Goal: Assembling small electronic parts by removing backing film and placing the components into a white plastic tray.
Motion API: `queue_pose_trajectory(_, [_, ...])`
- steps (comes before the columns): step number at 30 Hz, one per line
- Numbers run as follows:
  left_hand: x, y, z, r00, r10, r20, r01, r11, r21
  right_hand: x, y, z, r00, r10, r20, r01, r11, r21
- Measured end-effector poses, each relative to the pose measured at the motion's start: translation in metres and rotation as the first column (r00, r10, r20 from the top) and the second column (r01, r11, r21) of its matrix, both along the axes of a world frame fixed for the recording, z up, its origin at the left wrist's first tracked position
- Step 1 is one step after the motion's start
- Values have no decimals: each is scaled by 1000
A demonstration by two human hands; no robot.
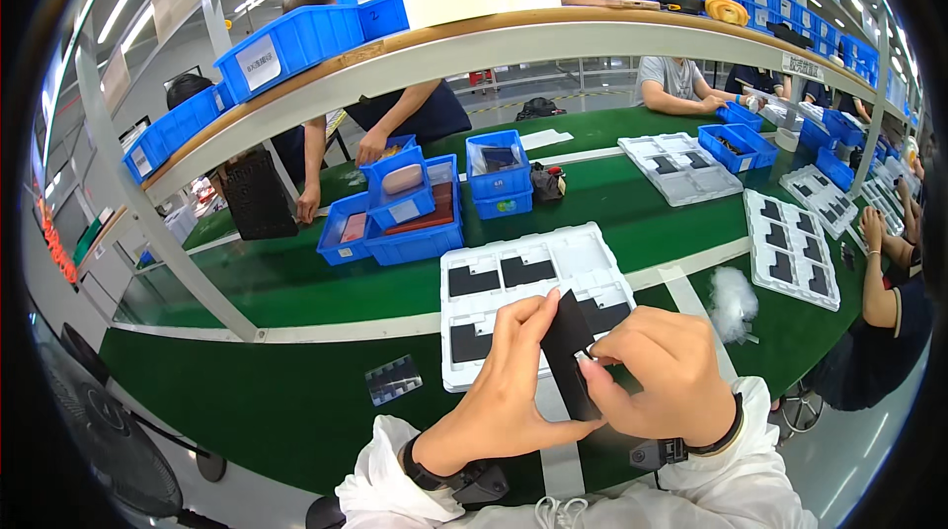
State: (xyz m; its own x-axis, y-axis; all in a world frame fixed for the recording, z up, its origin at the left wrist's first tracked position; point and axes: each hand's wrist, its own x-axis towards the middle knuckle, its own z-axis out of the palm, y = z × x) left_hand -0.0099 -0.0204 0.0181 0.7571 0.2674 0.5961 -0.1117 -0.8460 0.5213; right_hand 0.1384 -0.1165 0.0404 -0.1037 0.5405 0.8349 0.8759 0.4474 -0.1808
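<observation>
Your left hand (502, 383), half-curled, grips a flat, matte-black panel (567, 333); your right hand (664, 367) pinches at its three-o'clock edge, fingertip contact half-hidden.

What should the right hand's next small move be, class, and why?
Perhaps ease the small white piece gently away from the black part: the right hand has its fingertips there, while the left hand holds the part.

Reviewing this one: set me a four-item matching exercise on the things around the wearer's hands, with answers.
1. black panel
2. nearest white tray
3. shiny dark strip
4. whitish fluffy clump

A. bears flat black pieces
B. right of the right hand
C. held in the left hand
D. left of the left hand

Pairs: 1-C, 2-A, 3-D, 4-B
</observation>
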Motion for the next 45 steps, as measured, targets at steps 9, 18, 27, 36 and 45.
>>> queue_pose_trajectory(9, [1, 4, -4, 990, -135, 27, 137, 981, -138, 4, 1, -1, 999, 51, 18, -51, 999, 18])
queue_pose_trajectory(18, [0, 4, -2, 973, -225, 53, 230, 966, -118, 4, -1, 3, 990, 139, -13, -139, 990, 10])
queue_pose_trajectory(27, [-1, 4, -4, 965, -258, 35, 261, 960, -105, 7, -2, 1, 978, 201, -64, -205, 977, -58])
queue_pose_trajectory(36, [3, 2, -6, 952, -301, 51, 306, 942, -140, 8, 6, -5, 993, 121, 17, -121, 992, 18])
queue_pose_trajectory(45, [2, 4, -12, 811, -446, 378, 580, 695, -425, 22, 19, -37, 782, 73, -619, -313, 905, -288])
